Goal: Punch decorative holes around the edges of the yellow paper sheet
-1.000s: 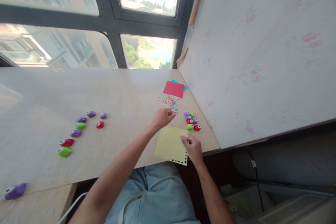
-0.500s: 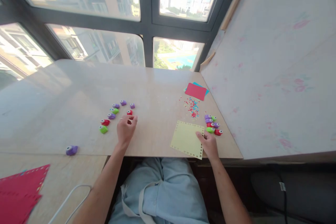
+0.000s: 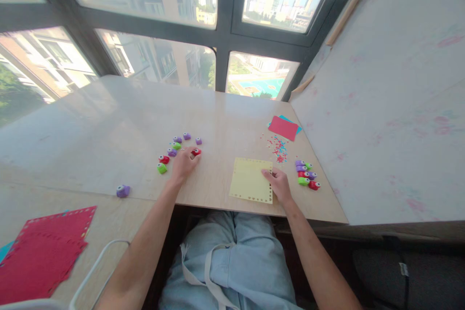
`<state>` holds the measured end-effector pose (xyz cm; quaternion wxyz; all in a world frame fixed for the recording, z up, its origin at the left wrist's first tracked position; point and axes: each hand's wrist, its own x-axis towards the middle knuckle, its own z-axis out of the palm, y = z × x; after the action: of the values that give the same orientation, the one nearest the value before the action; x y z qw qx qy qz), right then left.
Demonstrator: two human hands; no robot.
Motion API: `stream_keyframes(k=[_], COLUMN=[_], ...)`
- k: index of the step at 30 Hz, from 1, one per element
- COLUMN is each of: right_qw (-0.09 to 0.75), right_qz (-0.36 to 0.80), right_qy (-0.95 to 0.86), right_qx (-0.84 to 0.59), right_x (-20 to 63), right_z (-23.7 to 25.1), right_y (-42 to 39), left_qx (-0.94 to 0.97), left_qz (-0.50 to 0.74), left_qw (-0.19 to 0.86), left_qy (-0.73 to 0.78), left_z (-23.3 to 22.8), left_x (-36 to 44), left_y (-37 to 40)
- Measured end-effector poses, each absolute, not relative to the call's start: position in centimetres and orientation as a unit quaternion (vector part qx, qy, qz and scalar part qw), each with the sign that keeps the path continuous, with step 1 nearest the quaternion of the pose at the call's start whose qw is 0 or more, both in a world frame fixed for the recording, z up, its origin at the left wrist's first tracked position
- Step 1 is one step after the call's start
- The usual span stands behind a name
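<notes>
My left hand [image 3: 183, 165] has its thumb and fingers closed around a small red craft punch [image 3: 196, 152] on the table. Beside it stand other little punches: a purple punch [image 3: 198, 141], a green punch [image 3: 162, 168] and a red punch [image 3: 163, 159] among several. My right hand [image 3: 281, 185] pinches the right edge of a yellow sheet of paper [image 3: 250, 180], which has small shapes punched along its borders. The sheet lies low over the table near its front edge.
Punched-out confetti [image 3: 279, 149] lies scattered before a stack of red and blue cards [image 3: 283, 128]. Several more punches [image 3: 304, 174] cluster at the right. A lone purple punch [image 3: 122, 191] sits at left, near red punched sheets [image 3: 47, 256] and a white cable [image 3: 95, 264].
My left hand has reached forward and closed on the red punch. My right hand has drawn the yellow sheet leftward, closer to the left hand. The view has turned slightly left.
</notes>
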<state>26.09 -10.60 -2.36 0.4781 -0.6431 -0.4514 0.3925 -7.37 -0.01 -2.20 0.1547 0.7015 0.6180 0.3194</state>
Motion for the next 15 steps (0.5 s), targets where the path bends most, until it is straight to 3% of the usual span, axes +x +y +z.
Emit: stream_keyframes(k=[10, 15], right_qw=[0.464, 0.458], right_qz=[0.403, 0.390], right_qy=[-0.476, -0.500], right_qx=[-0.629, -0.623], right_x=[25.1, 25.2], right_z=[-2.5, -2.4], right_y=[-8.5, -8.1], left_qx=[0.714, 0.774], left_qz=[0.239, 0.197], left_qw=[0.170, 0.224], left_qy=[0.636, 0.559], left_z=[-1.6, -1.7], left_x=[-6.7, -7.6], left_y=[-1.8, -1.1])
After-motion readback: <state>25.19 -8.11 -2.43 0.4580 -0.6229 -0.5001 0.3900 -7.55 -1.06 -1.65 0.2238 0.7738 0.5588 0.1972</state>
